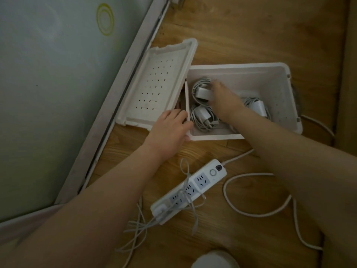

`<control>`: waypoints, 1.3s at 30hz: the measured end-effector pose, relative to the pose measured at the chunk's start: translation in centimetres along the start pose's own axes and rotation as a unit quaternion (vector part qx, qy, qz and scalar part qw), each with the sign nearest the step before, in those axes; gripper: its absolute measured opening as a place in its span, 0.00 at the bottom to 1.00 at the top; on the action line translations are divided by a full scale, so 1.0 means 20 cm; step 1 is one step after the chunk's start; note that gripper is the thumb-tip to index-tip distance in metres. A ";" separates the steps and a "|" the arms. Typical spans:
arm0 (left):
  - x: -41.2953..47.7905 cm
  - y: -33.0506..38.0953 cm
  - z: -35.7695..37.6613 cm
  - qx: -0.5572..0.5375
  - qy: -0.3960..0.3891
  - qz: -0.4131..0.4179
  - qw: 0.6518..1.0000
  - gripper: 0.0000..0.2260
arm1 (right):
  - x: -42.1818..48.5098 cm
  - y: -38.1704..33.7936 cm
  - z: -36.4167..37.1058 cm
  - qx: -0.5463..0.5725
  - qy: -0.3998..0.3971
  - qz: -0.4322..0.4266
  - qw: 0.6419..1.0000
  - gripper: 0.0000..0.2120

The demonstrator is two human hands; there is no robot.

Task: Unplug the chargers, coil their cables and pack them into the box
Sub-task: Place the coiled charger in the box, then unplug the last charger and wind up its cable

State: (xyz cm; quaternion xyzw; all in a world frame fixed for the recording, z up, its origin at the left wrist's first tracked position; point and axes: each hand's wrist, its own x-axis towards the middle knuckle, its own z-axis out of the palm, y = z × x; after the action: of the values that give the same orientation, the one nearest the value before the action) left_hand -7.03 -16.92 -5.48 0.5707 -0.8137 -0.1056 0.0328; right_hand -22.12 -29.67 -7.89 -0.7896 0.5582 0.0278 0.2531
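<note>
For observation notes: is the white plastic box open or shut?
Open: the perforated white lid sits beside the white plastic box; coiled white chargers show inside.

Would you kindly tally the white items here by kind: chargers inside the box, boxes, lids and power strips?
Chargers: 3
Box: 1
Lid: 1
Power strip: 1
Total: 6

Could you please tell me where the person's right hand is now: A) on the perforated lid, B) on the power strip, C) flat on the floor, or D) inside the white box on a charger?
D: the right hand reaches into the white box and lies on a coiled charger there.
</note>
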 end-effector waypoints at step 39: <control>-1.00 0.22 0.44 -0.298 -0.084 -0.325 0.894 0.15 | -1.07 -0.69 0.57 -0.164 -0.267 -0.068 0.947 0.12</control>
State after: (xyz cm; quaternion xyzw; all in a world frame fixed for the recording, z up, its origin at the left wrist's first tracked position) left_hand -5.75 4.41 -11.73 0.7561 -0.5128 -0.3950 0.0966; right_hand -15.00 -2.77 -5.83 -0.8201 0.4024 0.3119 0.2611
